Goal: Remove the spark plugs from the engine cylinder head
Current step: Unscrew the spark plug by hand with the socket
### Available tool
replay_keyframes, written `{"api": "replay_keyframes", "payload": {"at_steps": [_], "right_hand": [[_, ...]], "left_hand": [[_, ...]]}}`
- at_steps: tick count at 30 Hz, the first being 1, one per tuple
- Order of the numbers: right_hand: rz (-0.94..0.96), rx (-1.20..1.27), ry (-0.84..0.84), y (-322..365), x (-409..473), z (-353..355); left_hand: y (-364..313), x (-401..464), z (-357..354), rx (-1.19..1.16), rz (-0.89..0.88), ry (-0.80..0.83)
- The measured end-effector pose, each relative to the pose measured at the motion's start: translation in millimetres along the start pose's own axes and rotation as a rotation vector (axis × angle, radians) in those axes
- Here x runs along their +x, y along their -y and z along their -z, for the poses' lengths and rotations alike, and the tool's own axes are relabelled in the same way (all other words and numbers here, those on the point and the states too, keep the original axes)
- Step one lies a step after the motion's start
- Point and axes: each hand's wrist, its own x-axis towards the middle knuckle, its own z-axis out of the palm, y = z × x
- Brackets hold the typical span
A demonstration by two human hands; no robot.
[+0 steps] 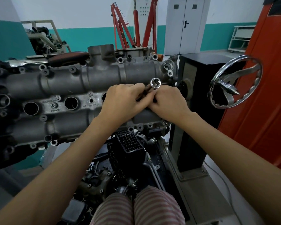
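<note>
A grey engine cylinder head [68,78] lies across the stand in front of me, with round spark plug wells [31,108] along its middle row. Over its right end, my left hand [122,101] and my right hand [169,103] meet, both with fingers curled round a long socket tool [154,84]. The tool's open chrome hex end points up toward me. Its lower part is hidden between my fingers. No spark plug can be seen.
A chrome handwheel [235,82] sticks out on the right, beside a black stand column [195,111]. Pliers with dark red grips [66,57] lie on the head's far edge. Black engine parts [130,153] sit below. A red engine hoist [133,30] stands behind.
</note>
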Motion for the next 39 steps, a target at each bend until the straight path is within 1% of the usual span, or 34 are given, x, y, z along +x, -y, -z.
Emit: {"api": "replay_keyframes", "payload": {"at_steps": [2,4,8,12,18,24,28,34,39], "right_hand": [[0.039,-0.004,-0.034,2.6,-0.6,1.6],[0.038,0.012,-0.049,4.7,-0.5,3.3],[0.001,0.031,0.003,2.5,1.0,1.5],[-0.035,-0.046,0.039,0.7,2.1,-1.0],[-0.041,0.016,-0.007,0.2,1.1,-0.1],[0.042,0.044,-0.085,4.7,-0.6,2.7],[0.042,0.041,-0.058,4.6,0.1,2.9],[-0.043,-0.005,0.046,-0.5,1.4,-0.8],[-0.047,-0.002,0.025,-2.8,1.6,-1.8]], "left_hand": [[-1.0,-0.1,0.6,0.009,-0.01,0.004],[-2.4,-0.2,1.2,0.014,-0.024,-0.007],[-3.2,0.0,-0.1,0.013,-0.004,-0.011],[0.1,-0.4,-1.1,0.012,0.012,-0.018],[1.4,-0.3,-1.2,-0.014,-0.011,-0.024],[-1.2,-0.6,0.6,0.019,-0.013,0.009],[-3.1,0.0,0.6,0.036,-0.009,-0.004],[1.0,-0.2,-2.2,0.021,0.011,-0.037],[1.3,-0.7,-0.9,0.019,-0.01,-0.037]]}}
